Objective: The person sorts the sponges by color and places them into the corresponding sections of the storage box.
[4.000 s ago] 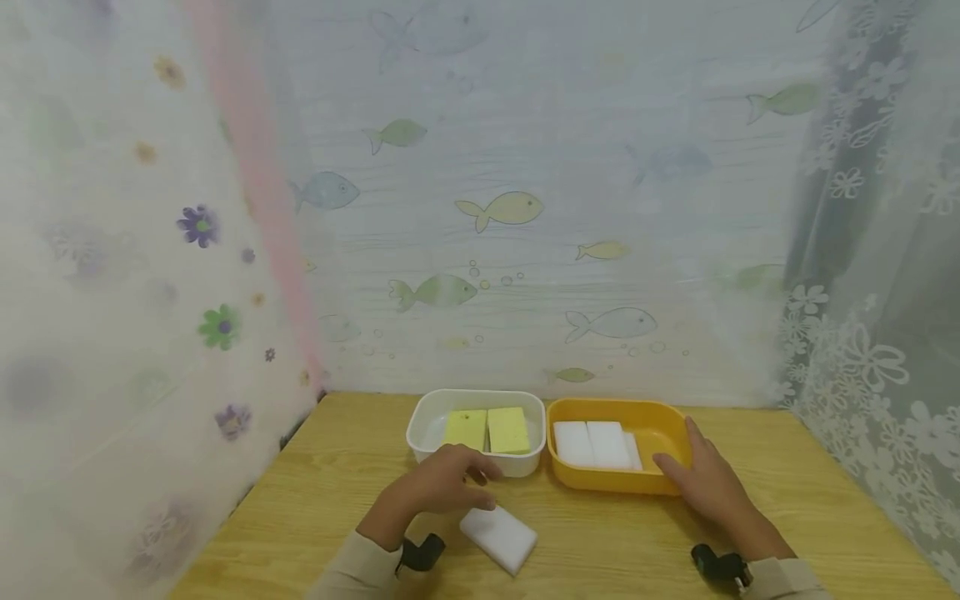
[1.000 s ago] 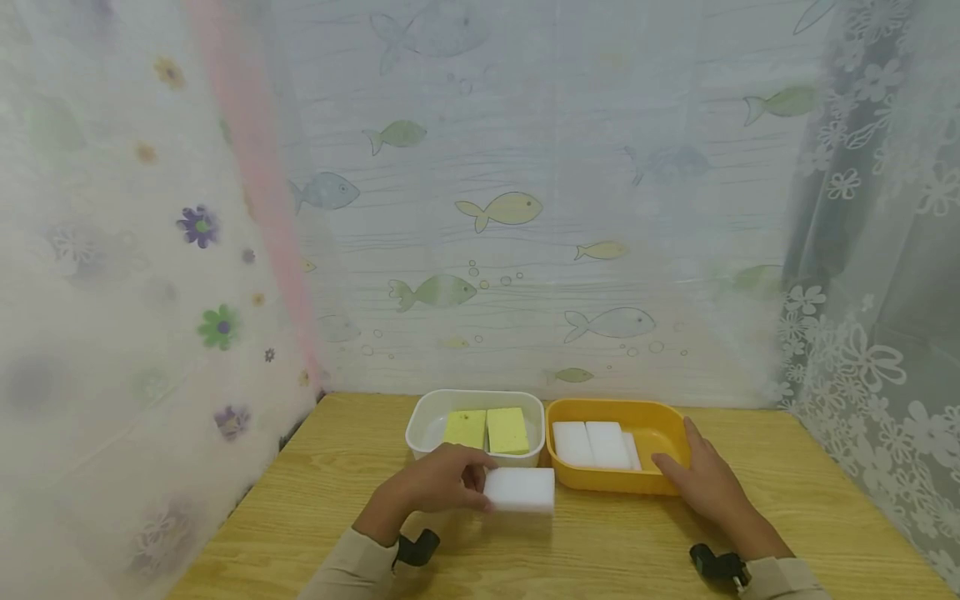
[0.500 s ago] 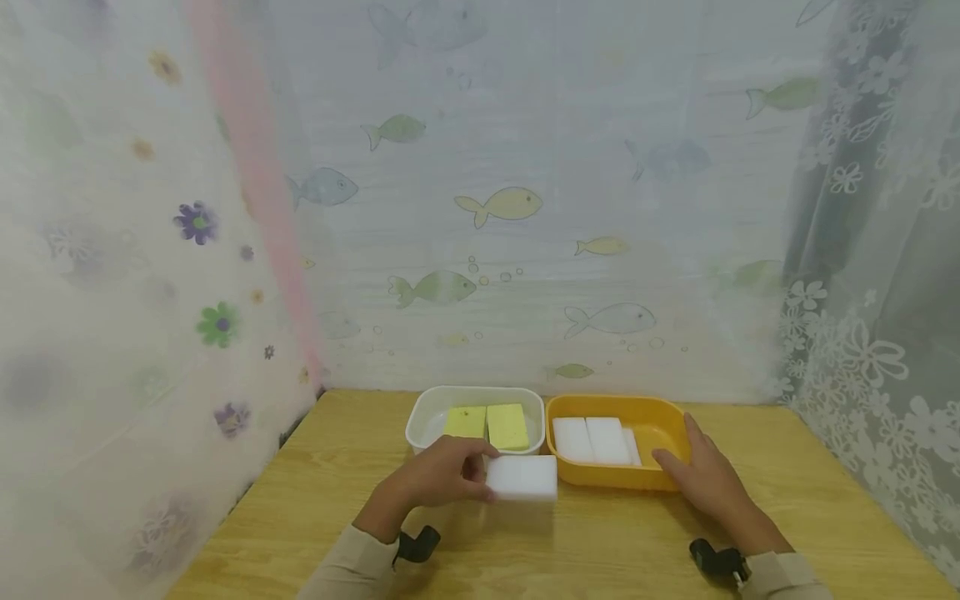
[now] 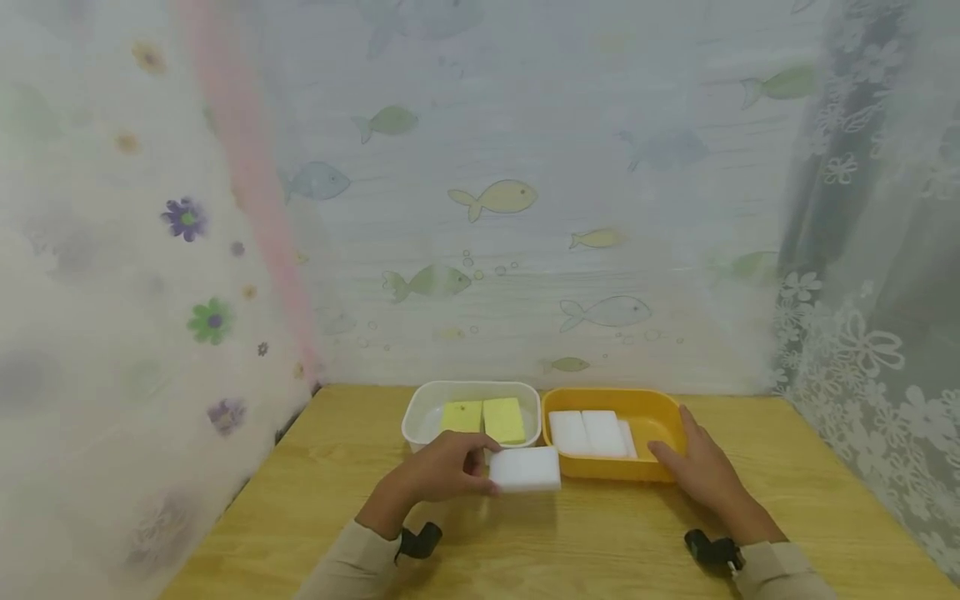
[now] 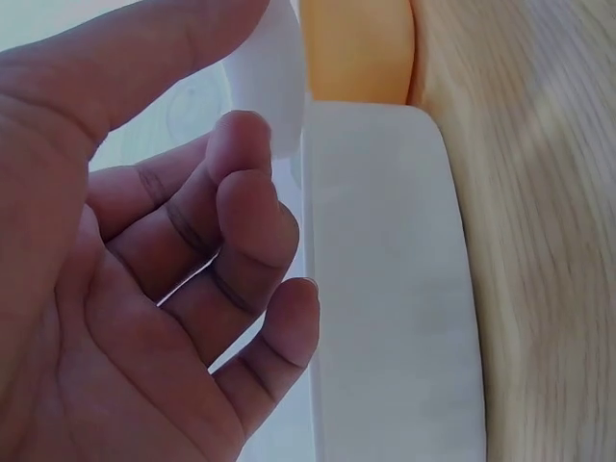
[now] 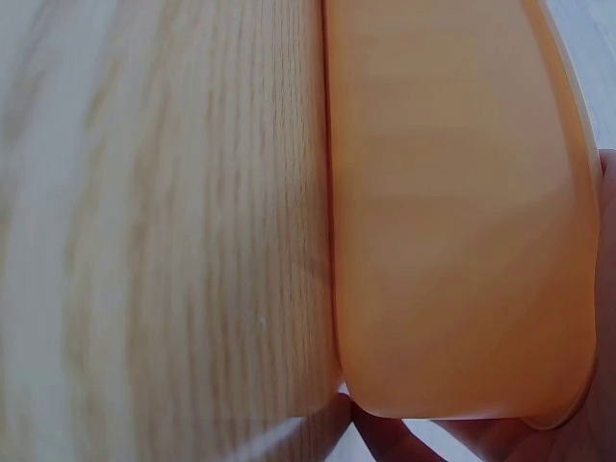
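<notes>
My left hand (image 4: pixel 442 468) pinches a white sponge block (image 4: pixel 527 469) by its left end, thumb below and index finger above. The sponge hangs level over the table, before the gap between two tubs. In the left wrist view, part of the sponge (image 5: pixel 274 82) shows beyond the fingers. My right hand (image 4: pixel 705 468) grips the right end of the yellow plastic tub (image 4: pixel 615 470), thumb over the rim. White sponges (image 4: pixel 600 433) lie side by side in that tub's left part. The white tub (image 4: pixel 415 421) at left contains two yellow sponges (image 4: pixel 505 419); my left hand partly hides its front.
Both tubs stand side by side on a wood-grain table (image 4: pixel 600 542), near its back edge. Behind hangs a pale curtain (image 4: pixel 525 125) printed with fish. A flowered curtain (image 4: pixel 112 292) flanks the left side, and lace-patterned sheeting (image 4: pixel 870 350) the right.
The white sponge lay on the table four seconds ago; my left hand has picked it up and raised it towards the tubs. My right hand keeps its grip. The view has tilted slightly downward.
</notes>
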`<state>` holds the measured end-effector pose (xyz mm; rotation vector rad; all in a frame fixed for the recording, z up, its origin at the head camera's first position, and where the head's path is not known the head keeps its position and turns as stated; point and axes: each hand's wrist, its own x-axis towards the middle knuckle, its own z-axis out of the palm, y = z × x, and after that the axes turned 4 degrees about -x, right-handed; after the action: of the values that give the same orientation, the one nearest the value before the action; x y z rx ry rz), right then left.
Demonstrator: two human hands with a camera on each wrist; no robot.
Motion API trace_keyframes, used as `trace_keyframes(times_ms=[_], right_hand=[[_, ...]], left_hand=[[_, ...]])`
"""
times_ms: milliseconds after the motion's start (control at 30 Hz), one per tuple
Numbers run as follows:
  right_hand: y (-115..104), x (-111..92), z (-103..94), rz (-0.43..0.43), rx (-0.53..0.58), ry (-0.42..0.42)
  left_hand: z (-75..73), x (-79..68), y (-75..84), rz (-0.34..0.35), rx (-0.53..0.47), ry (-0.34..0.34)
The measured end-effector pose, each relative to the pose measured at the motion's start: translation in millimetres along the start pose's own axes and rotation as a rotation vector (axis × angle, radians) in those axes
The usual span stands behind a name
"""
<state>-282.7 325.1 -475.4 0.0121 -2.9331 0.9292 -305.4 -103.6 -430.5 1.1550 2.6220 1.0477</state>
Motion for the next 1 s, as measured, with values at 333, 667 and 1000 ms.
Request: trace_keyframes(times_ms=[333, 667, 1000], right_hand=[[5, 4, 2.3, 0.011, -0.004, -0.007], [5, 4, 2.7, 0.007, -0.008, 0.003], [1, 2, 1.3, -0.006, -0.023, 0.010]], left_hand=[[7.6, 23.3, 10.0, -0.018, 0.061, 0.015], [21.3, 47.7, 21.2, -0.029, 0.178, 0.066], [40.8, 80.3, 35.2, -0.079, 0.188, 0.106]])
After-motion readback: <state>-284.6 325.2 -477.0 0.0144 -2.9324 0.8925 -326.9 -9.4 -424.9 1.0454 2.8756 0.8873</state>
